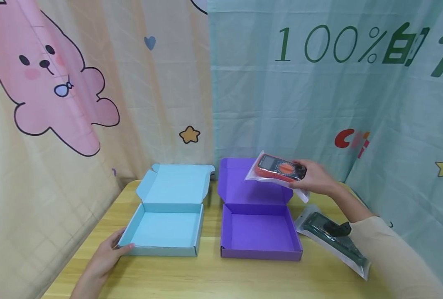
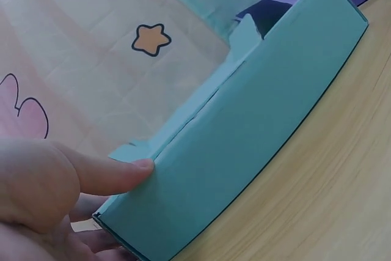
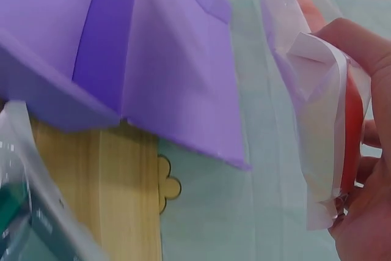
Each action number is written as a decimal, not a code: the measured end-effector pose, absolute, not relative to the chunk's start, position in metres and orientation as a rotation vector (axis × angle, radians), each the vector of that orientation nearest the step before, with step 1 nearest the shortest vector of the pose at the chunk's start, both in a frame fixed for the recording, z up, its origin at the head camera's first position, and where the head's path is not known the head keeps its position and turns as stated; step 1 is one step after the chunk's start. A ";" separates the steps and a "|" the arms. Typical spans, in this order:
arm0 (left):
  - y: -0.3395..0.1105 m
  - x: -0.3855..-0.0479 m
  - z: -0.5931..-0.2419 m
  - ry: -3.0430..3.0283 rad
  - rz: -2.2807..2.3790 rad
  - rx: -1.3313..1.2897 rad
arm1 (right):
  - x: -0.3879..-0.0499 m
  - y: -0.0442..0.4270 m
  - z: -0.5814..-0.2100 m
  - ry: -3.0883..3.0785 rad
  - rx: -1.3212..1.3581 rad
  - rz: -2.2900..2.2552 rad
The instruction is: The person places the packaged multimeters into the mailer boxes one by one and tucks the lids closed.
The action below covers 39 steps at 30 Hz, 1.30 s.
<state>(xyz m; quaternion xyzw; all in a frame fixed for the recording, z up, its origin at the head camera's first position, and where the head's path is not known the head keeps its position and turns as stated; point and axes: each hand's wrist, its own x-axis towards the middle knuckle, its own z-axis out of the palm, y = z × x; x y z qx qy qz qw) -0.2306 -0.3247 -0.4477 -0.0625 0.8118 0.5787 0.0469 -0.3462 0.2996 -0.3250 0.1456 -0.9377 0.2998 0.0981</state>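
Note:
In the head view the right hand (image 1: 316,178) grips a bagged red multimeter (image 1: 277,168), held up in front of the raised lid of the purple box (image 1: 262,254). The right wrist view has the clear bag (image 3: 321,120) side-on, with fingers and thumb around it. Both the purple box and the light blue box (image 1: 161,251) lie with lids up and nothing inside. The left hand (image 1: 103,257) holds the blue box's near left corner; its thumb (image 2: 116,175) lies on the front wall in the left wrist view, other fingers at the side.
A second bagged device (image 1: 333,236), dark green and black, lies on the wooden table (image 1: 214,278) to the right of the purple box, partly behind the right sleeve (image 1: 393,253). Printed curtains (image 1: 161,91) hang behind and beside the table.

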 end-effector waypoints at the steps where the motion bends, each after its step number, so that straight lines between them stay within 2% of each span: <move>1: -0.324 -0.230 -0.447 2.486 1.764 -0.200 | -0.347 0.295 -0.325 -2.771 0.444 0.892; 12: -0.310 -0.222 -0.445 2.552 1.789 -0.355 | -0.352 0.247 -0.335 -2.759 0.573 0.883; 39: -0.315 -0.220 -0.446 2.484 1.861 -0.315 | -0.366 0.071 -0.378 -2.690 1.183 0.884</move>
